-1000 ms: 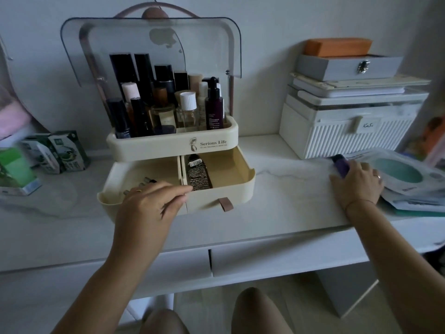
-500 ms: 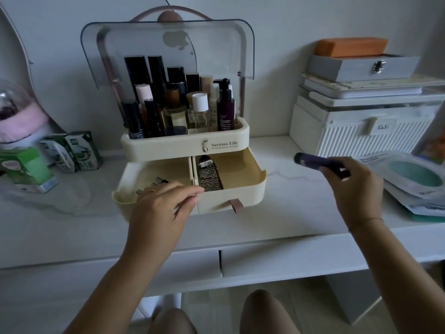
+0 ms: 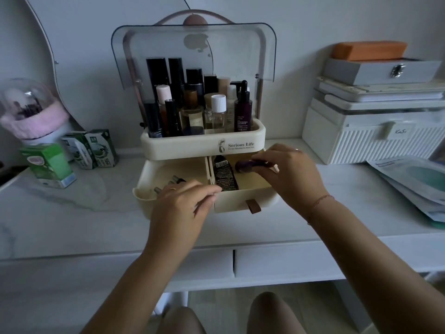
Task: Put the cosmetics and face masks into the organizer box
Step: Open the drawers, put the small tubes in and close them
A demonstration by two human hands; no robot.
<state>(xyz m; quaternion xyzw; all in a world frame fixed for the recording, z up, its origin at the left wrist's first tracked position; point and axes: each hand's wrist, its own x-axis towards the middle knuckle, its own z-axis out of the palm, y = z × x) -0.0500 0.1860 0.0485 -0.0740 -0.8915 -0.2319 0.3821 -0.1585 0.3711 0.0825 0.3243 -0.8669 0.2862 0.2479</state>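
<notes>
While the right hand hovers over the open right drawer of the cream organizer box, its thumb and fingers pinch a purple stick. The stick lies nearly level with its rounded end pointing left, low over the drawer's floor and close beside a dark tube that lies lengthwise along the drawer's left wall. Whether the stick touches the floor I cannot tell. The left hand rests on the front rim of the left drawer, which is also pulled out, and its bent fingers reach to the divide between the two drawers. The back of the hand hides whether they clasp the rim or merely lie on it. Behind its knuckles a few small metal-capped tubes lie in that drawer. Above, the box's top tray is crowded with upright bottles, and its clear lid stands raised. The box sits on a pale marbled table. A loose pile of face masks lies at the table's right edge, well apart from the box. Behind the pile stands a white ribbed case with a grey box and an orange block stacked on top. At the left are green cartons and a pink brush holder under a clear dome.
</notes>
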